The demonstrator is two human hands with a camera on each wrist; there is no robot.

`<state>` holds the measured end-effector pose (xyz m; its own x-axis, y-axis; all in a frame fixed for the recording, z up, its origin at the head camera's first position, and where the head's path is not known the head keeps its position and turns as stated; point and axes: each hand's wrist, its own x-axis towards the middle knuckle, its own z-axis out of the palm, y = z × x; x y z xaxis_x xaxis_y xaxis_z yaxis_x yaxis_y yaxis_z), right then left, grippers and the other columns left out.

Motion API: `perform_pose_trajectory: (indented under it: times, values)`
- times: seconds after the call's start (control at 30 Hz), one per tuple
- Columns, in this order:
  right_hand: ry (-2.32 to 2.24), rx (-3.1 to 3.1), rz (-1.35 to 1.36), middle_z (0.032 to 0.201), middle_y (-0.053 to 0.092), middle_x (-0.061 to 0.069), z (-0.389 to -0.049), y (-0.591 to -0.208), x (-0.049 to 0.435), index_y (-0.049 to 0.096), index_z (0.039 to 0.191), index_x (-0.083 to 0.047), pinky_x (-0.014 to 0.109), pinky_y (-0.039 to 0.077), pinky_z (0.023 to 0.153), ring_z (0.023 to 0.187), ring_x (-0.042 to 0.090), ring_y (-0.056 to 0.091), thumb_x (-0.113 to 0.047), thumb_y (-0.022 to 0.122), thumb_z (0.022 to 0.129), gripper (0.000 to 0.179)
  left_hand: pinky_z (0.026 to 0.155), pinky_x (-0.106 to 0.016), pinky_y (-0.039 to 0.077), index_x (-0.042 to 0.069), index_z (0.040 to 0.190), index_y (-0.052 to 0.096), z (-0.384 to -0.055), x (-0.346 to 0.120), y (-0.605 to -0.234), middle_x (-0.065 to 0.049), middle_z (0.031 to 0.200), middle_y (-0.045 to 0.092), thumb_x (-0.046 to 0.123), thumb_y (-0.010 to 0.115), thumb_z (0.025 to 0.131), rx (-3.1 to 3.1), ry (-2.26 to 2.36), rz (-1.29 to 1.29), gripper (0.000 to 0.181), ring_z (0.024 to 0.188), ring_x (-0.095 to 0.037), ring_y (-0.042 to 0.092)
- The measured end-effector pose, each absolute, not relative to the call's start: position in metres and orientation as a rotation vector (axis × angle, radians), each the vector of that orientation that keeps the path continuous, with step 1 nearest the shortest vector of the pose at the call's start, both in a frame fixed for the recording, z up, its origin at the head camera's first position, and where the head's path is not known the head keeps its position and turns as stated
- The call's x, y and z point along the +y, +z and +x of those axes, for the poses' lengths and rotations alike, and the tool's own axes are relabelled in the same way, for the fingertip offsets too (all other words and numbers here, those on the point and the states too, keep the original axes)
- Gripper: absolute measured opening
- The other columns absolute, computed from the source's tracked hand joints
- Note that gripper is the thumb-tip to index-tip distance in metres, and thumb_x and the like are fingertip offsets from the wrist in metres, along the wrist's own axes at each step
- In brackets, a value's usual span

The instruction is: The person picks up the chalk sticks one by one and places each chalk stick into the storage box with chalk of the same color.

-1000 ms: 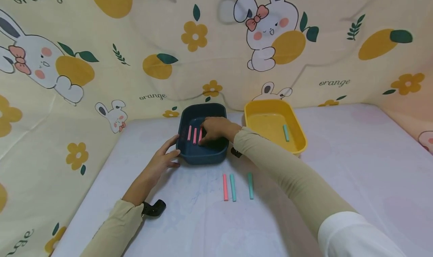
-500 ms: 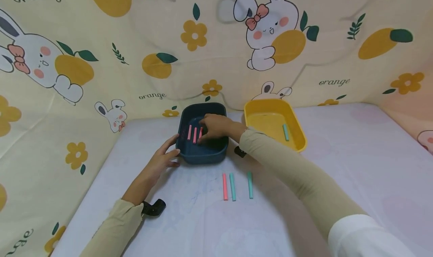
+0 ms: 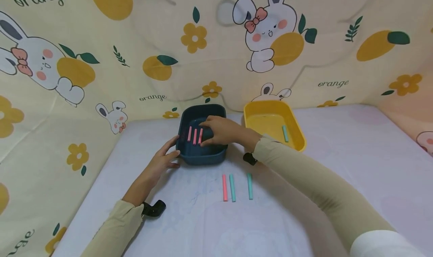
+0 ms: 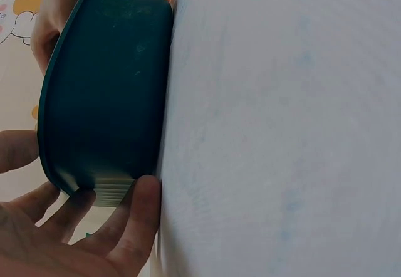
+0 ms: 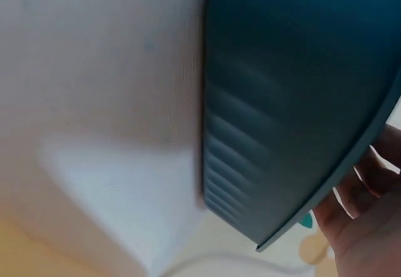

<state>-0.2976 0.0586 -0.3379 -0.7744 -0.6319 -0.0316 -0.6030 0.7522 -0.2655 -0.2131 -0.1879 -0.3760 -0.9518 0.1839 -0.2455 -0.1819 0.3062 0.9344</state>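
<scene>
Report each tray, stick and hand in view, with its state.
Dark blue tray: upright
Yellow tray: upright
Three pink sticks: lying in the dark blue tray
Teal stick: lying in the yellow tray
Another pink stick: lying on the table
Two more teal sticks: lying on the table
Left hand: touching the dark blue tray
Right hand: inside the dark blue tray, beside the pink sticks
</scene>
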Motion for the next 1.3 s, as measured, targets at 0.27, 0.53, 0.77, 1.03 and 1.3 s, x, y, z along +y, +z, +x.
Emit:
perform_pose_trajectory:
  times: [0.27,0.53,0.77,1.03,1.3]
  values:
    - [-0.474,2.833,-0.984,0.133,0.055,0.006,-0.277,-0.333,0.074,0.051,0.146,-0.019,0.036,0.053,0.093,0.107,0.02,0.056,-0.059,0.073,0.083,0.078,0.097,-0.042,0.054,0.032,0.158,0.024,-0.213,-0.191,-0.378,-0.006,0.167,0.015,0.02,0.046,0.104,2.285,1.668,-0.014,0.059,0.138,-0.036,0.043]
    - [-0.608,2.814,-0.917,0.134,0.054,0.007,-0.258,-0.329,0.094,0.049,0.147,-0.02,0.039,0.052,0.096,0.114,0.026,0.056,-0.057,0.075,0.081,0.079,0.1,-0.045,0.053,0.031,0.158,0.026,-0.214,-0.191,-0.378,-0.006,0.167,0.017,0.022,0.048,0.104,2.269,1.69,0.018,0.059,0.14,-0.035,0.039]
    - [-0.665,2.815,-0.895,0.133,0.055,0.007,-0.244,-0.329,0.104,0.05,0.147,-0.02,0.039,0.053,0.096,0.114,0.023,0.054,-0.056,0.077,0.08,0.081,0.101,-0.045,0.052,0.03,0.157,0.029,-0.215,-0.191,-0.376,-0.006,0.167,0.015,0.021,0.047,0.104,2.265,1.692,0.023,0.056,0.141,-0.036,0.036]
    - [-0.665,2.809,-0.896,0.135,0.054,0.004,-0.225,-0.331,0.109,0.048,0.148,-0.023,0.037,0.053,0.097,0.116,0.024,0.054,-0.057,0.076,0.08,0.081,0.103,-0.046,0.051,0.032,0.156,0.03,-0.214,-0.191,-0.376,-0.006,0.168,0.014,0.023,0.05,0.104,2.246,1.692,0.005,0.057,0.142,-0.036,0.036]
    - [-0.677,2.811,-0.895,0.134,0.056,0.002,-0.206,-0.333,0.116,0.049,0.147,-0.024,0.038,0.053,0.096,0.114,0.024,0.057,-0.058,0.077,0.078,0.082,0.1,-0.044,0.053,0.029,0.157,0.029,-0.213,-0.194,-0.379,-0.007,0.168,0.013,0.024,0.055,0.103,2.232,1.715,0.044,0.06,0.143,-0.038,0.035]
